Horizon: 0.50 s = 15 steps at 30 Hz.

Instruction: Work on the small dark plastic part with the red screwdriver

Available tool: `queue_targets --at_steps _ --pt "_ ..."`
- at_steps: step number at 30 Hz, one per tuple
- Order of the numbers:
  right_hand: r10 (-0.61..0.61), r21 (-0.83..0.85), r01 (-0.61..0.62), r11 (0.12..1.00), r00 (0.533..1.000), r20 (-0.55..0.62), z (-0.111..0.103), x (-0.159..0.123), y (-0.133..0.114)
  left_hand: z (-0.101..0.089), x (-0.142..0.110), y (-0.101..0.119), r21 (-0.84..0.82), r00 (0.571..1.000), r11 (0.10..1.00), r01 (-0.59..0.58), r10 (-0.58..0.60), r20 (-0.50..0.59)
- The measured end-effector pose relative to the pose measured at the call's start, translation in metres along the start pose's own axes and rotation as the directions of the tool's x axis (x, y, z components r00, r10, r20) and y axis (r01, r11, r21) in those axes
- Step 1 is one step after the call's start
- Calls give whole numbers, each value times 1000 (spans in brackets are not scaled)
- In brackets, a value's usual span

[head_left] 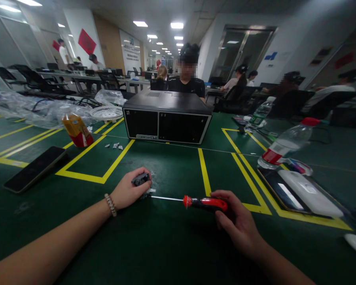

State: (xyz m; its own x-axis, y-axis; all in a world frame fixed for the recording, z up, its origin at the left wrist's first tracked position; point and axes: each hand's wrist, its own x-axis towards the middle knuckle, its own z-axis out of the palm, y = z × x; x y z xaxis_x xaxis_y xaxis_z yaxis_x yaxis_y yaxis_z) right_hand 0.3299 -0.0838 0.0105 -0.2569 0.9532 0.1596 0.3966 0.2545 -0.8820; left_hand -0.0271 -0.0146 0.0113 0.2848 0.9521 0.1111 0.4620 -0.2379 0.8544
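Note:
My left hand (133, 189), with a beaded bracelet (110, 205) at its wrist, is closed around a small dark grey part (140, 179). The part's exact kind I cannot make out, and my fingers cover much of it. A small white piece (150, 190) shows at its right side. In my right hand (239, 219) is the end of a red and black screwdriver (206, 203), gripped between thumb and fingers. Its thin metal shaft (167, 198) points left, and the tip meets the lower right side of the grey part or lies just beside it.
A black computer case (167, 102) stands ahead, a person (187, 75) behind it. At left are a drink bottle (77, 130), a phone (35, 168) and a white basket (106, 113). Phones (284, 190) and a water bottle (287, 144) sit right. Yellow tape (204, 172) marks the green table.

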Motion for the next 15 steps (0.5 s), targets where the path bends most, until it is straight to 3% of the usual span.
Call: queue_targets --at_steps 6,15 --pt "-40 65 39 997 999 13 0 0 -1 -1 -1 3 3 1000 1000 3 -3 1" --pt "25 171 -29 985 999 26 3 5 -7 -1 -1 3 -5 1000 1000 2 -2 6"
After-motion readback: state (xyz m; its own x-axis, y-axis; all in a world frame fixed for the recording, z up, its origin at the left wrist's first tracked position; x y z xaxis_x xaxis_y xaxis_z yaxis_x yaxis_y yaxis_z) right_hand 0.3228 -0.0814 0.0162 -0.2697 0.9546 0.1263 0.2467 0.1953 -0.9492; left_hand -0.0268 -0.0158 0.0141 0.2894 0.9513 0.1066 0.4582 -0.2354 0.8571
